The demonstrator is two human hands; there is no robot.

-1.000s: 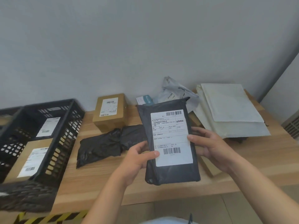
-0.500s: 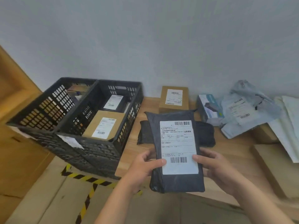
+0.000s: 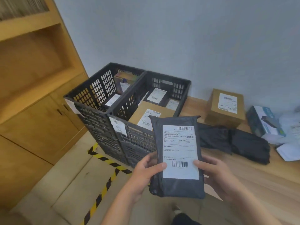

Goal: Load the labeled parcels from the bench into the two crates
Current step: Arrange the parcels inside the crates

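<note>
I hold a dark grey poly mailer (image 3: 177,185) with a white shipping label upright in front of me. My left hand (image 3: 145,174) grips its lower left edge, thumb on the label. My right hand (image 3: 215,174) grips the lower right edge the same way. Behind it, at the bench's left end, stand two black perforated crates: the left crate (image 3: 90,95) and the right crate (image 3: 181,85), both holding labeled parcels. A brown labeled box (image 3: 225,109) and a black mailer (image 3: 233,142) lie on the wooden bench (image 3: 259,176).
A blue-and-white product box (image 3: 263,122) and pale grey mailers (image 3: 290,140) lie at the bench's right end. A wooden cabinet (image 3: 32,95) stands to the left. Yellow-black hazard tape (image 3: 105,159) marks the floor below the crates.
My view has swung left, bringing both crates and the cabinet into sight. The grey mailer, still held in both hands, now sits nearer the right crate's front corner.
</note>
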